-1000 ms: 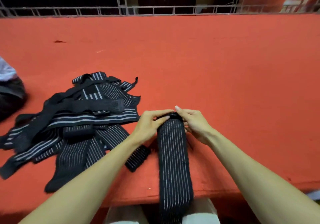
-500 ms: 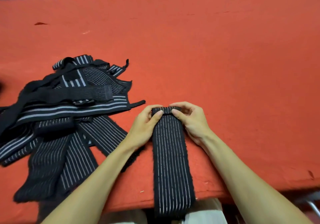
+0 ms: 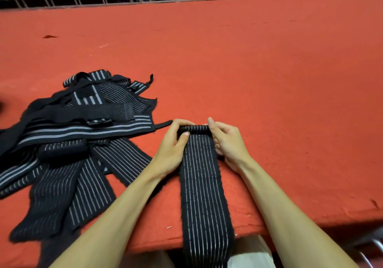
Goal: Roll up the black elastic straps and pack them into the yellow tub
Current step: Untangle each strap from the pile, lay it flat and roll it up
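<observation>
Black ribbed elastic, grey pinstripes. One strap point(image 3: 204, 195) lay lengthwise toward me on the red bench point(image 3: 279, 85), its near end hanging off the edge over my lap. At the far end a small roll point(image 3: 194, 129) was started, only a turn or two thick by the look of it.

My left grip point(image 3: 173, 150) pinched the roll's left end, fingers curled over the top, thumb on the near side. My right grip point(image 3: 229, 143) held the right end, forefinger raised above it. Both were clenched on the strap.

A pile point(image 3: 83, 135) of unrolled straps lay just left of my left wrist, one thin tail reaching almost to my knuckles. The tub was not in view.

Judgement: early in the roll, most of the strap flat. To do it well, turn the roll toward me with even pressure at both ends, edges lined up so it does not cone out. Elastic springs back, so hold tension and let neither end go. Risks: the hanging end dragging the strap askew, and the stray tail catching in a turn.
</observation>
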Motion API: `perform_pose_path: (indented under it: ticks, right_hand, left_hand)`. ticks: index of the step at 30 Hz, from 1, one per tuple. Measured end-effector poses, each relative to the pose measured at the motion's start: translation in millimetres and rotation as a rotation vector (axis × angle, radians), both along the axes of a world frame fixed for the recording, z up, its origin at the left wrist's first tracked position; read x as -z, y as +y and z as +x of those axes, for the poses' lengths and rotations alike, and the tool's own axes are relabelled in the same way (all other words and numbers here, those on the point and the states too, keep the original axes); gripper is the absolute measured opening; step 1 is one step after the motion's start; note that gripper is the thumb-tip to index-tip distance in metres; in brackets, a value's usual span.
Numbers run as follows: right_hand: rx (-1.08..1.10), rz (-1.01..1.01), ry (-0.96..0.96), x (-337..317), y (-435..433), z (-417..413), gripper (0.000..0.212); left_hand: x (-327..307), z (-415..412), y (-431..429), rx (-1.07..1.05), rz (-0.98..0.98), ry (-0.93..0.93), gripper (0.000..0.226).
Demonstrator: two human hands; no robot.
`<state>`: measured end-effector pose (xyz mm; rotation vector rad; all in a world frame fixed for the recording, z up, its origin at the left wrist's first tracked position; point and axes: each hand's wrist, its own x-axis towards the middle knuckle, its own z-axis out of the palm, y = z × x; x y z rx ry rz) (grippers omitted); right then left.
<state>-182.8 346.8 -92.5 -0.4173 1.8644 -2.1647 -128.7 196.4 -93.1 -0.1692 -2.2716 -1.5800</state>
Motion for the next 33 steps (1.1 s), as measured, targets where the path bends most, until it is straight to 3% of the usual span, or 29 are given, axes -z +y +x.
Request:
perform_pose_path:
  ticks: [6,12,16,22,26,30,33]
  right_hand:
    - [-0.005,-0.060,0.009,0,4,4,0.012]
    - [0.038,0.000,0.088,1,5,3,0.017]
    - [0.023,-0.018,0.140,4,6,3,0.020]
    - [0.037,-0.037,0.230,4,7,3,0.026]
    - [-0.006,-0.076,0.184,3,6,4,0.015]
    - [-0.055,-0.009,0.119,1,1,6,0.038]
    - [-0.034,0.092,0.123,2,-3,3,0.039]
  left_hand:
    - [0,-1,0,0.006,0.027,0.005,0.032]
    - [-3,2,1,0.055,0.189,-0.123,0.018]
    - [-5,6,3,0.043,0.251,-0.088,0.032]
    - [-4,6,0,0.056,0.150,-0.096,0.022]
    - [-8,9,-1,0.054,0.159,-0.051,0.017]
    - [-9,11,-1,0.053,0.211,-0.054,0.015]
    - [-8,12,-1,0.069,0.239,-0.065,0.016]
